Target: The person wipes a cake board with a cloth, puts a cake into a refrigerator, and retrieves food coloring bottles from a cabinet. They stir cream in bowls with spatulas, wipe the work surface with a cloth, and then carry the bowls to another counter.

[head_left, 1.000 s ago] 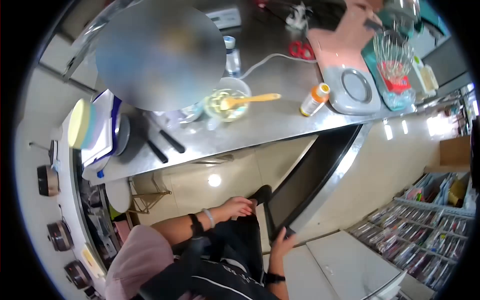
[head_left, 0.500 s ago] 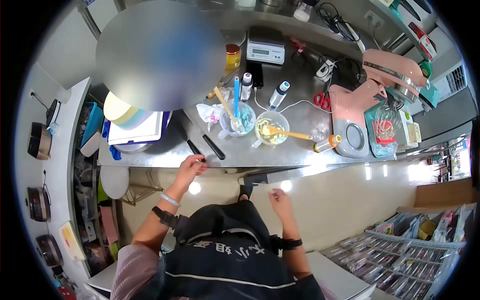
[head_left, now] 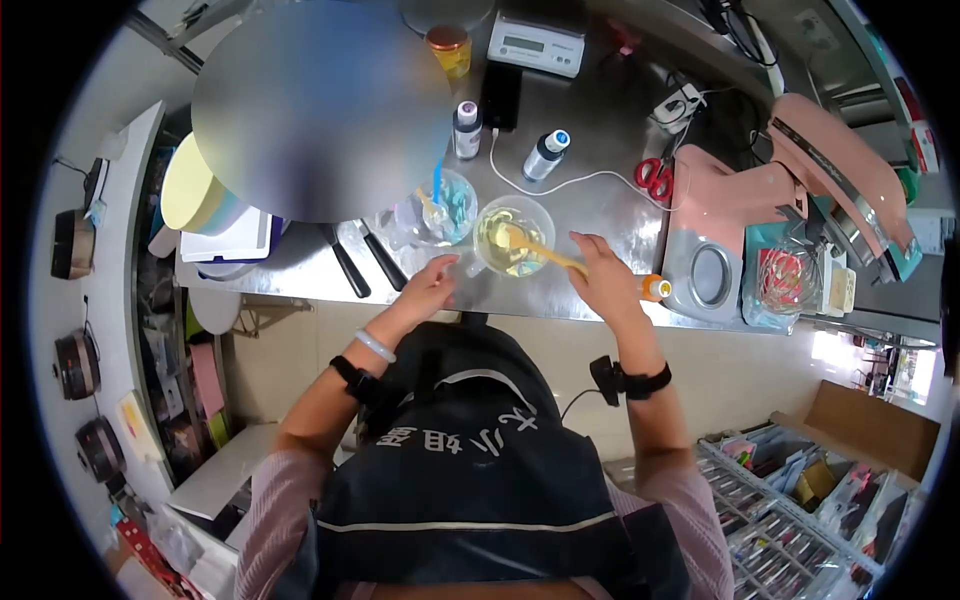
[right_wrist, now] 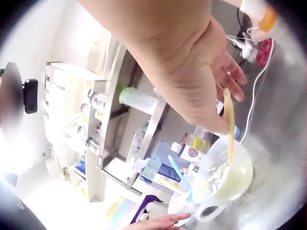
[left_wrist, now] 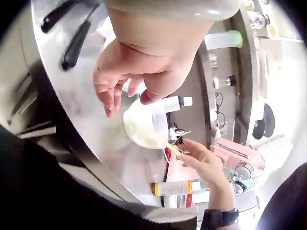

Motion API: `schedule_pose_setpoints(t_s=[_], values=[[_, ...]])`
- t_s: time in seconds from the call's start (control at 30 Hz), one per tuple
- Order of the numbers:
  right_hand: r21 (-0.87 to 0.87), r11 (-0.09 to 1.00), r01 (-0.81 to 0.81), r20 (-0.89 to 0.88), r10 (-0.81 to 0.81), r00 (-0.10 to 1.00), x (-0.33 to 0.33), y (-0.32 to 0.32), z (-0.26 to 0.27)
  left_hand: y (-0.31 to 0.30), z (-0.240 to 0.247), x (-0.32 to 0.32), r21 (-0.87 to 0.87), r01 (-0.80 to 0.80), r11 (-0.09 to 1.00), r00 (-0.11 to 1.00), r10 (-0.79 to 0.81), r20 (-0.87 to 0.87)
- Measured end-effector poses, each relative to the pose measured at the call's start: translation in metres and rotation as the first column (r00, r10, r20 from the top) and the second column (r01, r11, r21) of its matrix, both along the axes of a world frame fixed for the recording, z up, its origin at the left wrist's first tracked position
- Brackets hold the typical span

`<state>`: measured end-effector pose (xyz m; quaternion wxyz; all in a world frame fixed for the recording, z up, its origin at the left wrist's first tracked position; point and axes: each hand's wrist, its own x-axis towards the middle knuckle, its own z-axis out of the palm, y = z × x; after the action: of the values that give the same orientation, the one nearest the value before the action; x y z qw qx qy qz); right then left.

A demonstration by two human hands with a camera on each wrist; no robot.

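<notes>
Right hand (head_left: 607, 284) now by spatula (head_left: 548, 253), pale pieces (head_left: 499, 232) in cup (head_left: 549, 226).

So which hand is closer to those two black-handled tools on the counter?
Left. The left hand is just to the right of the black-handled tools; the right hand is farther off, by the yellowish spatula's handle end.

On the shiny grey metal counter (head_left: 600, 215) stands a translucent plastic jug of pale-yellow mixture (head_left: 484, 243). Left of that jug — a translucent jug of blue mixture (head_left: 466, 187), then two black-handled knives (head_left: 384, 262); beyond it, a white digital scale (head_left: 538, 45); right, a pink stand mixer (head_left: 735, 190).
</notes>
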<state>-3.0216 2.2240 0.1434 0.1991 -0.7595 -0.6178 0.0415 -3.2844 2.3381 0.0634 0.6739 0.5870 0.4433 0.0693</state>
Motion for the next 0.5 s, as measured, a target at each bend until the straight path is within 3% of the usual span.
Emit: schedule_pose_setpoints(t_s=[0.03,0.07,0.1,0.13,0.2,0.23,0.27,0.33,0.37,0.43,0.5], values=[[-0.15,0.987,-0.059,-0.058,0.051,0.997,0.002,0.007,-0.003,-0.003,-0.006,0.008,-0.016,-0.008,1.0,1.0,0.008,0.001],[-0.295,0.947,-0.124,-0.121,0.092,0.988,0.002,0.012,-0.004,-0.006,-0.01,0.017,-0.137,-0.032,0.99,0.999,0.036,0.028],[-0.311,0.941,-0.133,-0.12,0.1,0.988,0.0,0.016,-0.004,-0.007,-0.013,0.023,-0.256,-0.054,0.965,0.996,0.069,0.051],[-0.346,0.924,-0.164,-0.056,0.154,0.986,-0.003,0.021,-0.002,-0.006,-0.016,0.028,-0.271,-0.063,0.961,0.995,0.081,0.054],[-0.397,0.896,-0.2,0.0,0.218,0.976,-0.004,0.027,0.006,-0.005,-0.02,0.032,-0.134,0.151,0.979,0.988,-0.145,0.057],[-0.401,0.881,-0.251,0.095,0.312,0.945,-0.002,0.031,0.011,-0.012,-0.039,0.031,0.335,0.187,0.923,0.982,-0.182,-0.047],[-0.409,0.862,-0.299,0.184,0.399,0.898,0.001,0.034,0.013,-0.013,-0.037,0.03,0.324,0.183,0.928,0.983,-0.177,-0.046],[-0.343,0.864,-0.368,0.242,0.46,0.854,0.013,0.033,0.016,-0.011,-0.025,0.03,0.684,0.078,0.726,0.97,-0.213,0.115],[-0.368,0.868,-0.334,0.301,0.451,0.84,0.016,0.031,0.023,-0.012,-0.022,0.03,0.702,0.003,0.712,0.949,-0.224,0.223],[-0.404,0.875,-0.266,0.376,0.424,0.824,0.019,0.019,0.024,-0.016,-0.018,0.027,0.671,0.021,0.742,0.951,-0.222,0.216],[-0.476,0.856,-0.199,0.334,0.386,0.86,0.013,-0.012,0.001,-0.021,-0.016,0.025,0.665,-0.002,0.747,0.956,-0.193,0.22]])
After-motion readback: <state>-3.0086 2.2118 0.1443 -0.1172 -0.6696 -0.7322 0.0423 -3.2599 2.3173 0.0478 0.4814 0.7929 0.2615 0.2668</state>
